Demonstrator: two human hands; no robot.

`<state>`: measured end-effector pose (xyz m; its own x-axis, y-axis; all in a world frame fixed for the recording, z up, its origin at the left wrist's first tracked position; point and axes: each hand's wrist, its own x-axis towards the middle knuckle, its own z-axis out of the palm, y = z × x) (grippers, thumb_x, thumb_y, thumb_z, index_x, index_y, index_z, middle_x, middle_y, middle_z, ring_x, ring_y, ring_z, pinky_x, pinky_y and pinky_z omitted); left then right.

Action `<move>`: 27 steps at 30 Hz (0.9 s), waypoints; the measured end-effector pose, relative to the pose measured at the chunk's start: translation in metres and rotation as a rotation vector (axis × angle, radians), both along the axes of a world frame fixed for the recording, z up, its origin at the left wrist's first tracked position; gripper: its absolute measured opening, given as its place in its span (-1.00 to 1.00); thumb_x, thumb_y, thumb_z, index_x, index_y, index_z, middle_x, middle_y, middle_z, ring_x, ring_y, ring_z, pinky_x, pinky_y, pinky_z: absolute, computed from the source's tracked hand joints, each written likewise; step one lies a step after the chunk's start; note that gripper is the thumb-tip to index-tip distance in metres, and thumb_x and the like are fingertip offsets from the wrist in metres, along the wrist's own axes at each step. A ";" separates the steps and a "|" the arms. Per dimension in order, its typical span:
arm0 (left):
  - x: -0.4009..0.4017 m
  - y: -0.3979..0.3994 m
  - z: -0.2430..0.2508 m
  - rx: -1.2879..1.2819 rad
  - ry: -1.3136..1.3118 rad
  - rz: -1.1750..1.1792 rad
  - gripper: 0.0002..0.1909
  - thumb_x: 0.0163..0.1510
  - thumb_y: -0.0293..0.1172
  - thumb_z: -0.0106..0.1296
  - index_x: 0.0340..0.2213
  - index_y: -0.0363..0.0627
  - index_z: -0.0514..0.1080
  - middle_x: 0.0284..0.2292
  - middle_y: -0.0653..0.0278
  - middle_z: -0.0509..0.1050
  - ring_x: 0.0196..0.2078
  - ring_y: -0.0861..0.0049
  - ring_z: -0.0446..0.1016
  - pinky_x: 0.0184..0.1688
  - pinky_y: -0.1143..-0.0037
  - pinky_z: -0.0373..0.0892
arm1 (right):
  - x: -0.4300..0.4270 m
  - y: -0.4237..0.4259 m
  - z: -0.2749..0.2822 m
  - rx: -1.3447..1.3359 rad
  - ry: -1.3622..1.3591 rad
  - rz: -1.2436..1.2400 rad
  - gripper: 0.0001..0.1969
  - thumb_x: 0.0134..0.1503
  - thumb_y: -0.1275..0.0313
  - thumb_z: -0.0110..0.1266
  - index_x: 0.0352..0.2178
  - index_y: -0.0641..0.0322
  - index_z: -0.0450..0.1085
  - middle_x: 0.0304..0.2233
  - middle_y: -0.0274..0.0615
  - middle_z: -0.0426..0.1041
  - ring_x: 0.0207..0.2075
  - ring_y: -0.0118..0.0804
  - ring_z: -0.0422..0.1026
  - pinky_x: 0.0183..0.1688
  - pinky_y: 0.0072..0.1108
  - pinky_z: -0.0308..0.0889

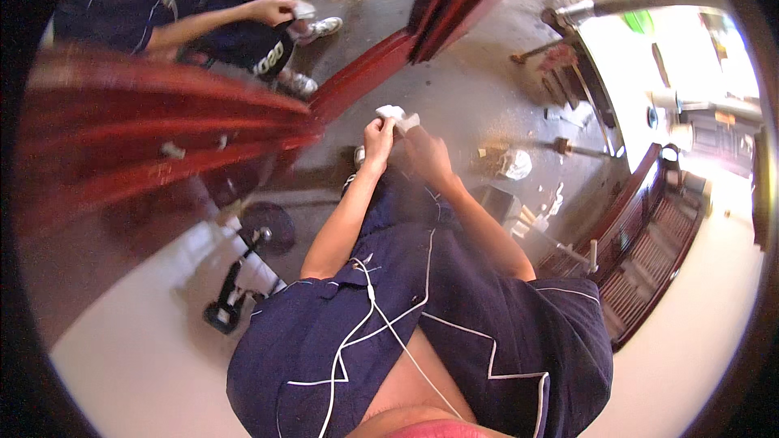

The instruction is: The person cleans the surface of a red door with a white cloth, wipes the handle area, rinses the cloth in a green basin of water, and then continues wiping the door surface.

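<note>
My left hand pinches a small crumpled white piece, soft like tissue or cloth, between thumb and fingers. Close beside it, my right hand is blurred by movement. Its fingertips are closed on a greyish-white end of what looks like the same soft piece. Both hands are in front of my body, above the grey floor. Whether the white stuff is one piece or two cannot be made out.
A dark red wooden door frame with a raised sill lies ahead. Beyond its left side, another person's hand holds something white, near a black cap. Crumpled white plastic lies on the floor. A slatted wooden bench stands right.
</note>
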<state>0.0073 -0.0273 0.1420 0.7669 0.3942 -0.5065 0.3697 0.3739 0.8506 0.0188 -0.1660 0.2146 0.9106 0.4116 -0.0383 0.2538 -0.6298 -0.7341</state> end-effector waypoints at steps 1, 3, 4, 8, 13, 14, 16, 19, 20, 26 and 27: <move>0.009 -0.004 -0.003 0.010 -0.006 -0.041 -0.70 0.09 -0.25 0.00 -0.52 -0.28 0.45 -0.56 0.46 0.39 -0.49 0.74 0.28 -0.46 0.57 0.21 | 0.000 -0.009 0.000 0.027 0.020 -0.031 -0.85 0.09 0.41 0.03 -0.29 0.13 0.32 -0.50 0.10 0.47 -0.47 0.17 0.46 -0.43 -0.18 0.34; 0.024 -0.020 -0.008 0.129 -0.093 -0.171 -0.68 0.09 -0.24 0.01 -0.51 -0.30 0.45 -0.57 0.48 0.37 -0.50 0.75 0.25 -0.48 0.56 0.19 | -0.007 -0.040 0.007 0.094 0.089 -0.102 -0.81 0.09 0.40 0.03 -0.23 0.12 0.31 -0.50 0.07 0.48 -0.45 0.14 0.47 -0.41 -0.20 0.35; 0.035 -0.039 0.019 0.196 -0.088 -0.254 -0.67 0.09 -0.24 0.01 -0.51 -0.33 0.45 -0.59 0.48 0.36 -0.50 0.75 0.25 -0.47 0.56 0.19 | -0.016 -0.068 0.020 0.131 0.139 -0.159 -0.79 0.10 0.39 0.03 -0.20 0.11 0.31 -0.50 0.05 0.48 -0.44 0.12 0.48 -0.40 -0.21 0.35; 0.083 -0.092 -0.015 0.117 -0.154 -0.411 -0.65 0.11 -0.22 0.02 -0.51 -0.34 0.45 -0.61 0.52 0.33 -0.51 0.77 0.23 -0.49 0.57 0.17 | -0.087 -0.207 0.044 -0.042 0.189 -0.530 -0.88 0.10 0.44 0.07 -0.39 0.28 0.35 -0.51 0.07 0.45 -0.47 0.05 0.45 -0.42 -0.35 0.32; 0.126 -0.175 0.012 -0.009 -0.166 -0.595 -0.71 0.14 -0.23 0.02 -0.41 -0.26 0.50 -0.50 0.47 0.45 -0.46 0.79 0.35 -0.44 0.63 0.29 | -0.287 -0.327 0.010 -0.461 0.852 -0.243 -0.89 0.06 0.44 0.06 -0.48 0.29 0.39 -0.56 0.03 0.41 -0.53 0.09 0.39 -0.43 -0.30 0.31; 0.136 -0.191 0.026 -0.071 -0.166 -0.610 -0.72 0.16 -0.25 0.01 -0.37 -0.27 0.49 -0.45 0.42 0.48 -0.41 0.73 0.42 -0.37 0.61 0.36 | -0.310 -0.331 0.004 -0.463 1.002 -0.222 -0.89 0.06 0.44 0.06 -0.48 0.29 0.39 -0.56 0.03 0.41 -0.53 0.09 0.40 -0.43 -0.30 0.31; 0.154 -0.212 0.040 -0.138 -0.197 -0.652 -0.74 0.18 -0.29 -0.02 -0.29 -0.28 0.48 -0.36 0.30 0.53 -0.32 0.58 0.53 -0.23 0.52 0.48 | -0.328 -0.333 -0.009 -0.420 1.066 -0.374 -0.89 0.06 0.44 0.06 -0.48 0.29 0.39 -0.56 0.03 0.42 -0.52 0.09 0.40 -0.43 -0.30 0.32; 0.173 -0.240 0.051 -0.111 -0.167 -0.650 -0.75 0.18 -0.32 -0.02 -0.25 -0.28 0.47 -0.35 0.28 0.53 -0.35 0.58 0.53 -0.25 0.50 0.49 | -0.310 -0.340 -0.038 -0.334 1.029 -0.612 -0.89 0.05 0.44 0.06 -0.48 0.29 0.39 -0.56 0.03 0.42 -0.52 0.09 0.40 -0.43 -0.30 0.32; 0.182 -0.245 0.047 -0.103 -0.186 -0.657 -0.75 0.18 -0.32 -0.03 -0.24 -0.28 0.47 -0.35 0.29 0.53 -0.32 0.57 0.53 -0.24 0.50 0.48 | -0.293 -0.343 -0.046 -0.301 0.994 -0.689 -0.89 0.05 0.44 0.06 -0.49 0.28 0.39 -0.56 0.03 0.42 -0.52 0.09 0.40 -0.43 -0.30 0.32; 0.236 -0.306 0.040 -0.049 -0.147 -0.816 -0.74 0.17 -0.27 -0.01 -0.31 -0.25 0.48 -0.41 0.35 0.51 -0.40 0.68 0.47 -0.31 0.59 0.42 | -0.191 -0.344 -0.060 -0.085 0.846 -1.059 -0.89 0.05 0.44 0.06 -0.49 0.28 0.39 -0.56 0.03 0.42 -0.52 0.09 0.41 -0.43 -0.30 0.33; 0.246 -0.317 0.035 -0.067 -0.144 -0.839 -0.74 0.17 -0.28 -0.02 -0.30 -0.25 0.49 -0.41 0.35 0.51 -0.40 0.69 0.47 -0.31 0.60 0.42 | -0.177 -0.344 -0.060 -0.058 0.839 -1.086 -0.89 0.04 0.44 0.06 -0.50 0.28 0.39 -0.56 0.03 0.42 -0.52 0.09 0.41 -0.43 -0.30 0.33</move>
